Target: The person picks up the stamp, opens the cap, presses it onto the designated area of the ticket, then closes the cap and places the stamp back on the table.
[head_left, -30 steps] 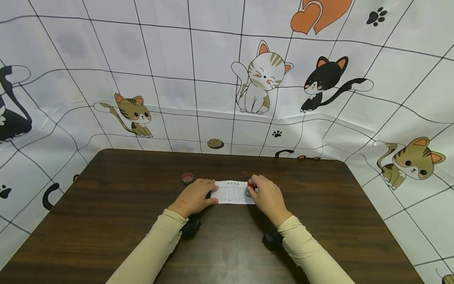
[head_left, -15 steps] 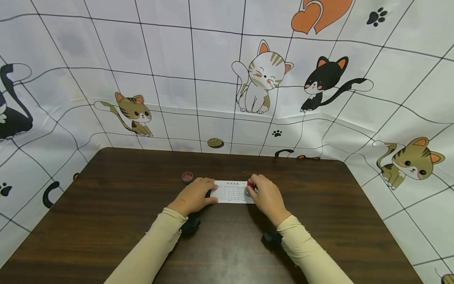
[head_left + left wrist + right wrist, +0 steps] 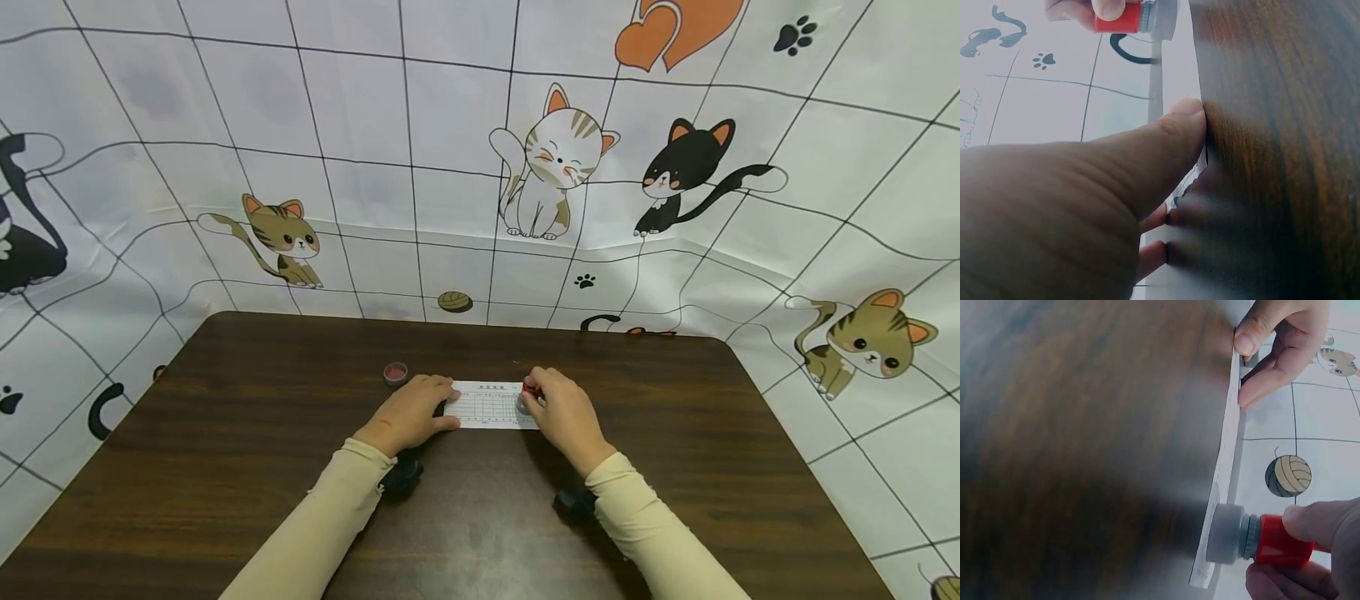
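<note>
A white slip of paper [image 3: 487, 406] printed with a table lies flat near the middle of the table. At its left end my left hand [image 3: 411, 415] rests with thumb and fingertips pressing the paper down. My right hand [image 3: 567, 417] pinches a stamp by its red handle between thumb and fingers. In the right wrist view, the wide grey base of the stamp [image 3: 1225, 534] stands on the paper's right end; its underside is hidden. Beyond my left hand sits a small round ink pad [image 3: 396, 373] with a red surface.
The brown wooden table [image 3: 262, 433] carries all of this. A white wall covering [image 3: 360, 192] with a grid and cartoon cats rises behind its far edge. A black device [image 3: 403, 477] is strapped under the left wrist, another device [image 3: 576, 506] under the right.
Almost nothing differs: both hands keep their places on the paper and the stamp, and the head view has shifted very slightly.
</note>
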Tool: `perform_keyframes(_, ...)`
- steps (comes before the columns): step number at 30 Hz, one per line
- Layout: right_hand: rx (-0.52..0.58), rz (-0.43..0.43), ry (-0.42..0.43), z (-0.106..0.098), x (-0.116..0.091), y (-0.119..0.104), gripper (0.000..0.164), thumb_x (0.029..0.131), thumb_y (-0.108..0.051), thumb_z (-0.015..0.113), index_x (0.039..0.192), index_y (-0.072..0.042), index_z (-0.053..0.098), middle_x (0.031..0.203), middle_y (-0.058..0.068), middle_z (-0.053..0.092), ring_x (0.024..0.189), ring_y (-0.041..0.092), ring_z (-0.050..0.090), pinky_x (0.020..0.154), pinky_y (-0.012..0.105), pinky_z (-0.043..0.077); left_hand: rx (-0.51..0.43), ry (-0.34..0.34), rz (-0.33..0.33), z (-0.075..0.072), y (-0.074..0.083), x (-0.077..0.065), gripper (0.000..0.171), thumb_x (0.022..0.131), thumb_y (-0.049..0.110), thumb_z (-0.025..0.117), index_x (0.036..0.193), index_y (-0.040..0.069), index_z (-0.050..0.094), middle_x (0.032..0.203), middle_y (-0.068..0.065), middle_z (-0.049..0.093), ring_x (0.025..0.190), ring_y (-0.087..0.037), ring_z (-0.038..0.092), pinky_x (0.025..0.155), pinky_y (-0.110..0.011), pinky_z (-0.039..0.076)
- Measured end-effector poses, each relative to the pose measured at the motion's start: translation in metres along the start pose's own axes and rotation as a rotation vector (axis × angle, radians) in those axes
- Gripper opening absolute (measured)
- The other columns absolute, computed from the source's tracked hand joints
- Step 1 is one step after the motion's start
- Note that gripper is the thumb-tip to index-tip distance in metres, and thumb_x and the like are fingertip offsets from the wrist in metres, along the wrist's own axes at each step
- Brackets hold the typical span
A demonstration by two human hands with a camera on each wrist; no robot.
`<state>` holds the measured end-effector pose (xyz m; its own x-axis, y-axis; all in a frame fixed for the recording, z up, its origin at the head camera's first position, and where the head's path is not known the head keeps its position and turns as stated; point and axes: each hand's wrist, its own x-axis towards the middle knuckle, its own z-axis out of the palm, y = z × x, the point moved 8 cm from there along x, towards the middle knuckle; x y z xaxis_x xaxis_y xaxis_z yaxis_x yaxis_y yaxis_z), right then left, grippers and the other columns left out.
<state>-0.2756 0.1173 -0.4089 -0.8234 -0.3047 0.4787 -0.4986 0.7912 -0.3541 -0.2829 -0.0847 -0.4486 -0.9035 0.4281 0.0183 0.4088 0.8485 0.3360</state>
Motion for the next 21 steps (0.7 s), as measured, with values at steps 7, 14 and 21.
perform_keyframes(7,0.005,0.016,-0.004,0.0003,-0.0004,0.0017,0.015,0.088,-0.008,0.083,0.093,-0.01,0.069,0.086,0.003,0.067,0.069,0.013,0.056,0.062,0.034,0.051,-0.007,0.003,0.001,-0.0011,0.0011,-0.0006,0.052,0.095,0.034,0.076,0.138,0.007,0.066,0.151,-0.015,0.054,0.142,-0.035,0.047,0.117,-0.048,0.039)
perform_keyframes(14,-0.014,0.001,-0.006,0.0017,0.0003,0.0009,0.014,0.089,-0.009,0.082,0.093,-0.01,0.068,0.088,0.003,0.068,0.069,0.014,0.055,0.062,0.035,0.051,-0.003,0.009,0.001,-0.0019,0.0011,-0.0013,0.051,0.095,0.034,0.076,0.137,0.007,0.067,0.151,-0.015,0.055,0.141,-0.035,0.048,0.117,-0.048,0.039)
perform_keyframes(21,-0.034,-0.023,-0.017,0.0019,0.0032,-0.0004,0.017,0.088,-0.009,0.083,0.09,-0.01,0.067,0.083,0.002,0.065,0.068,0.014,0.055,0.061,0.034,0.05,-0.001,0.006,0.002,-0.0021,0.0004,-0.0012,0.051,0.095,0.034,0.076,0.137,0.007,0.067,0.151,-0.015,0.055,0.141,-0.035,0.047,0.117,-0.048,0.039)
